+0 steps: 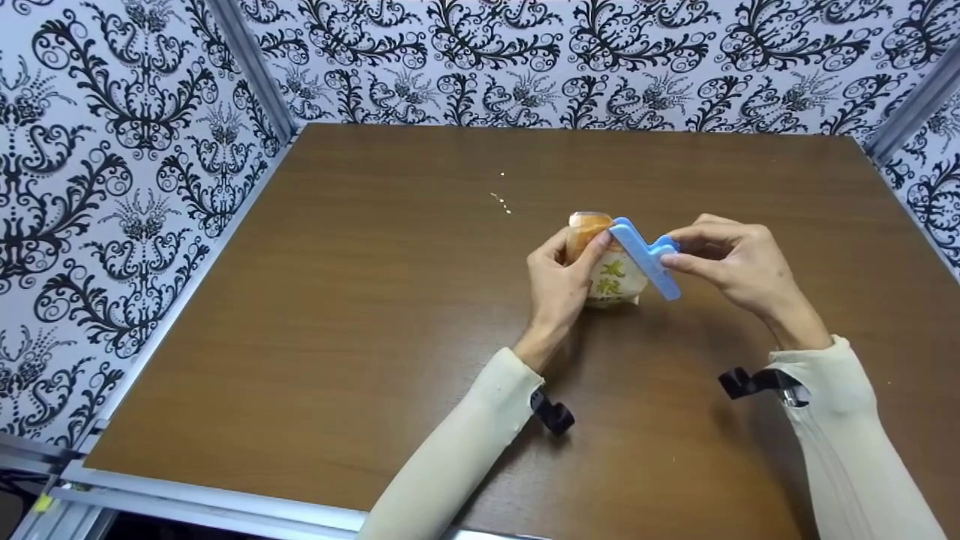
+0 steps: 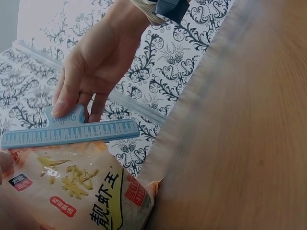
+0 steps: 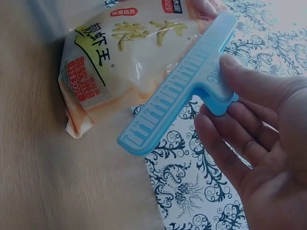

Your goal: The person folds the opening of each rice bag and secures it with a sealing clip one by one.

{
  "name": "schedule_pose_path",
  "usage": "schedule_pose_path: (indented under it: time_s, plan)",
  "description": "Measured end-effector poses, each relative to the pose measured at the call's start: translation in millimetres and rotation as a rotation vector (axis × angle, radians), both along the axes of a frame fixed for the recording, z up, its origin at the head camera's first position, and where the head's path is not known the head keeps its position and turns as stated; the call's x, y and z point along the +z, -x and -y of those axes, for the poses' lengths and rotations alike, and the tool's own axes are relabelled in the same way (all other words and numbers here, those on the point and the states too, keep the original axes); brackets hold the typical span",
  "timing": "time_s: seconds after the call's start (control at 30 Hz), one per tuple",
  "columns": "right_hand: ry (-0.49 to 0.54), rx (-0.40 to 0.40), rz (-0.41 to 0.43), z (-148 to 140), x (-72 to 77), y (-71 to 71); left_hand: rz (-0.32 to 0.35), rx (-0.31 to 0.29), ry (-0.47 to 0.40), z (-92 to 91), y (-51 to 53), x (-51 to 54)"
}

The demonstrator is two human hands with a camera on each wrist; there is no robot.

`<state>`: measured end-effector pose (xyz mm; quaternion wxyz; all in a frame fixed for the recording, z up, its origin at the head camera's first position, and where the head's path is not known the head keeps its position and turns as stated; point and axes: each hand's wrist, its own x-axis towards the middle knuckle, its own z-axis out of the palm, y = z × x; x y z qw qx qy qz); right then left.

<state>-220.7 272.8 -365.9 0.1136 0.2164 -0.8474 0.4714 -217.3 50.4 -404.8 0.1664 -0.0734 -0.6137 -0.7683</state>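
A white and orange snack bag (image 1: 616, 283) with printed characters is held in my left hand (image 1: 556, 283), thumb on its front near the top edge. My right hand (image 1: 746, 262) pinches the grip tabs of a long light-blue bag clip (image 1: 646, 260), thumb on one side and fingers on the other. In the left wrist view the clip (image 2: 72, 134) lies along the edge of the bag (image 2: 81, 179). Piano-key markings run down the clip (image 3: 175, 86) in the right wrist view. How far the bag's edge sits between its jaws cannot be told.
A few small pale crumbs (image 1: 501, 201) lie on the brown wooden table (image 1: 360, 300) beyond the hands. Patterned black-and-white panels (image 1: 480, 67) stand at the back and left, with metal frame posts (image 1: 255, 67) at the corners.
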Motion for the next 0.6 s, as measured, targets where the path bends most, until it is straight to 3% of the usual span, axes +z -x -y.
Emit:
schedule_pose_path:
  time_s: [0.37,0.6]
  plan:
    - [0.019,-0.013,-0.062,2.9,0.3,1.2,-0.015,0.001,0.005,0.3,0.9,-0.3]
    - [0.038,-0.021,-0.051,5.9,3.7,1.8,-0.031,0.003,0.004,0.2,1.2,0.8]
